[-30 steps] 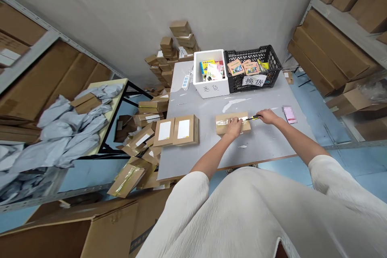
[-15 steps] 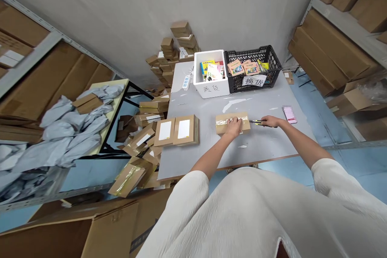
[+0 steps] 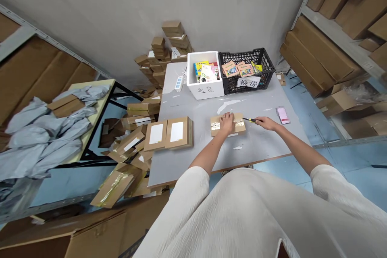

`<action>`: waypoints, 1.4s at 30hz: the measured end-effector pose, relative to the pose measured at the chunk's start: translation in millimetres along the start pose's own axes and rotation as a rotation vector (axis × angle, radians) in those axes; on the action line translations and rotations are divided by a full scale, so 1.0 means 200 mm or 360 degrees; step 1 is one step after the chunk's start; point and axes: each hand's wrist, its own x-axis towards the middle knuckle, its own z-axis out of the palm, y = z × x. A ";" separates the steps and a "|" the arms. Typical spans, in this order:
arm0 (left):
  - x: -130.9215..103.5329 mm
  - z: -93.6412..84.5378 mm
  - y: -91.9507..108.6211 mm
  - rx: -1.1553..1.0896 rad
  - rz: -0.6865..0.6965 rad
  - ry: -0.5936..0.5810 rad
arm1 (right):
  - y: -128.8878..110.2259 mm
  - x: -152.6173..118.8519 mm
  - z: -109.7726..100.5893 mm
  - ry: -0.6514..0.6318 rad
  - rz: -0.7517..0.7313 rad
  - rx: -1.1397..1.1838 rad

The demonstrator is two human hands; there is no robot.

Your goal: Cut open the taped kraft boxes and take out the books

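A taped cardboard box (image 3: 238,127) lies near the front of the grey table. Across its top rests my left hand (image 3: 227,122), fingers slightly spread over the shiny tape. My right hand (image 3: 265,123) is closed around a black and yellow utility knife (image 3: 250,120), just right of the box. The knife's tip is at the box's right end; whether it cuts into the tape is too small to tell. Part of a white label shows low on the box's front side.
Labelled cardboard boxes (image 3: 178,132) stand at the table's left, above a heap of parcels. Behind are a white bin (image 3: 208,89) and a black crate (image 3: 266,74) with booklets. A phone (image 3: 282,115) lies right on the table (image 3: 193,169). Shelves flank both sides.
My left hand has shifted left along the box top. My right hand has turned the knife slightly, its tip still at the box's right end. The whole view has moved a little.
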 end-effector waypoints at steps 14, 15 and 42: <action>-0.03 0.10 -0.03 0.0068 0.0171 0.0064 | -0.01 0.00 0.20 0.0226 -0.0145 -0.0574; -0.04 0.11 -0.03 0.0065 0.0161 0.0081 | 0.00 -0.01 0.21 0.0245 -0.0151 -0.0585; -0.12 0.10 0.02 0.0013 0.0047 0.0097 | 0.25 0.03 0.11 0.0626 0.0136 -0.0161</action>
